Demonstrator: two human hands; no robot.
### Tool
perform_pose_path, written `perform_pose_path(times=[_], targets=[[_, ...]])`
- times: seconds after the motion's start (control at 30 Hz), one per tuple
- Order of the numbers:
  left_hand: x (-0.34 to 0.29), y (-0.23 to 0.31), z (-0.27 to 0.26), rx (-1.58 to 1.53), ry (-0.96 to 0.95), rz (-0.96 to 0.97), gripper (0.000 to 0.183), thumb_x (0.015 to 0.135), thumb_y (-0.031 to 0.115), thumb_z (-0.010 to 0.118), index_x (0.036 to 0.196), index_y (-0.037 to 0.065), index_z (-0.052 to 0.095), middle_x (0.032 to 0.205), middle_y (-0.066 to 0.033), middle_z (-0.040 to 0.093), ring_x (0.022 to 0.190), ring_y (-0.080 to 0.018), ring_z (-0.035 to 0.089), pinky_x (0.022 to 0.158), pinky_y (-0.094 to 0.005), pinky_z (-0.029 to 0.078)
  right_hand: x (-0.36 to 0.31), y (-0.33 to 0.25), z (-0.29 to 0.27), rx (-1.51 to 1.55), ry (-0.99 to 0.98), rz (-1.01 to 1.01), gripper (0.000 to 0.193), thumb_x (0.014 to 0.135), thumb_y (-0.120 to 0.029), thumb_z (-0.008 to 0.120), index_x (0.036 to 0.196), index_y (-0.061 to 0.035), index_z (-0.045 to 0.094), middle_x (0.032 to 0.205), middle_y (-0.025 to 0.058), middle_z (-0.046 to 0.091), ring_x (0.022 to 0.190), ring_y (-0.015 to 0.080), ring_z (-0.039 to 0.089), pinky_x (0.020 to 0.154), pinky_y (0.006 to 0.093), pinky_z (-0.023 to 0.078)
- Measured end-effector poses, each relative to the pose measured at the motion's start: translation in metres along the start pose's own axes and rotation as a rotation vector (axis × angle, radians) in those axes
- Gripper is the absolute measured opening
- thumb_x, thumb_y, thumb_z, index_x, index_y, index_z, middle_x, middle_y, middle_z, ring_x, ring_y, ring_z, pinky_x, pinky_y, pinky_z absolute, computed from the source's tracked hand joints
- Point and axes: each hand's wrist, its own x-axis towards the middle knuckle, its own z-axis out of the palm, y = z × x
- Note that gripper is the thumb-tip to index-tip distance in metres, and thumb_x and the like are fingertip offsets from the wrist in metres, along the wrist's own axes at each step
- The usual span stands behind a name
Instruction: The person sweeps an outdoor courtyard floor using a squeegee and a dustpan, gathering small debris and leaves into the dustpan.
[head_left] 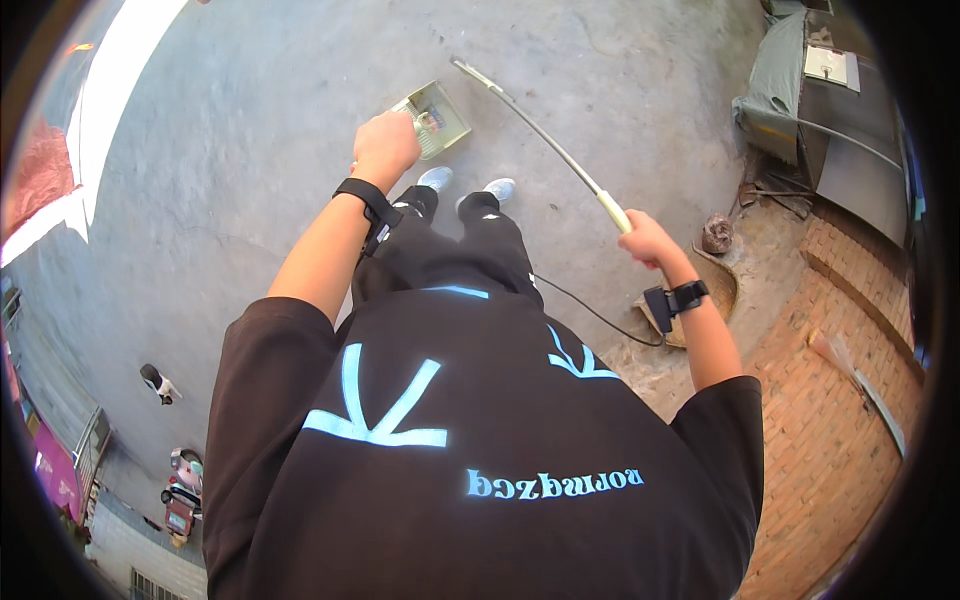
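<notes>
My left hand [388, 147] is closed round the handle of a pale green dustpan [455, 132]. The dustpan is just beyond my feet, with some small coloured bits in it; whether it touches the floor I cannot tell. In my right hand [652, 242] is the pale grip of a long-handled broom [550, 140]. Its stick slants forward and left, and its narrow head, too small to make out well, is a little beyond and right of the dustpan. Both hands are apart.
Grey concrete floor [260, 150] spreads around my shoes [500, 189]. To the right are a brick ledge [800, 370], a brown basin-like container [715, 290], a dark bundle [717, 233] and a covered structure [775, 100]. A parked scooter [182, 500] stands at lower left.
</notes>
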Motion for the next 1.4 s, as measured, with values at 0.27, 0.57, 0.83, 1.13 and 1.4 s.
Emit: perform_pose_path(times=[0.27, 0.57, 0.83, 1.13, 1.4], targets=[[-0.005, -0.003, 0.003, -0.008, -0.017, -0.005, 0.017, 0.073, 0.011, 0.056, 0.082, 0.002, 0.066, 0.079, -0.0170, 0.065, 0.075, -0.0321, 0.064, 0.066, -0.0407, 0.051, 0.015, -0.024, 0.109, -0.050, -0.346, -0.051, 0.024, 0.071, -0.003, 0.048, 0.093, 0.0071, 0.045, 0.066, 0.0164, 0.058, 0.044, 0.0220, 0.056, 0.033, 0.0318, 0.038], [-0.004, -0.007, 0.005, -0.030, -0.019, -0.021, 0.017, 0.073, 0.011, 0.056, 0.083, 0.001, 0.066, 0.081, -0.0174, 0.065, 0.076, -0.0327, 0.064, 0.066, -0.0408, 0.051, -0.022, 0.037, 0.031, 0.107, -0.045, -0.048, 0.025, 0.069, -0.006, 0.054, 0.093, 0.0011, 0.055, 0.060, 0.0077, 0.052, 0.040, 0.0147, 0.047, 0.031, 0.0293, 0.033], [-0.009, -0.002, 0.003, -0.009, -0.035, -0.030, 0.018, 0.073, 0.010, 0.055, 0.084, 0.000, 0.066, 0.082, -0.0186, 0.065, 0.077, -0.0331, 0.064, 0.066, -0.0412, 0.051, -0.005, -0.016, 0.127, 0.051, -0.097, 0.081, 0.025, 0.073, -0.004, 0.048, 0.096, 0.0051, 0.046, 0.068, 0.0175, 0.059, 0.049, 0.0237, 0.058, 0.040, 0.0354, 0.045], [-0.015, -0.025, 0.003, -0.029, 0.000, -0.053, 0.019, 0.073, 0.013, 0.054, 0.085, 0.003, 0.065, 0.084, -0.0173, 0.065, 0.082, -0.0335, 0.063, 0.070, -0.0421, 0.050, 0.000, 0.049, 0.011, 0.298, -0.239, -0.030, 0.027, 0.071, -0.003, 0.057, 0.097, 0.0000, 0.055, 0.055, 0.0020, 0.046, 0.034, 0.0086, 0.040, 0.028, 0.0244, 0.029], [-0.065, -0.076, 0.015, -0.123, 0.045, -0.193, 0.020, 0.074, 0.015, 0.055, 0.089, 0.006, 0.064, 0.086, -0.0174, 0.064, 0.082, -0.0340, 0.062, 0.072, -0.0434, 0.049, 0.024, 0.013, 0.020, 0.540, 0.023, -0.118, 0.007, 0.074, -0.001, 0.055, 0.077, -0.0019, 0.049, 0.054, 0.0036, 0.047, 0.036, 0.0103, 0.043, 0.028, 0.0254, 0.027]])
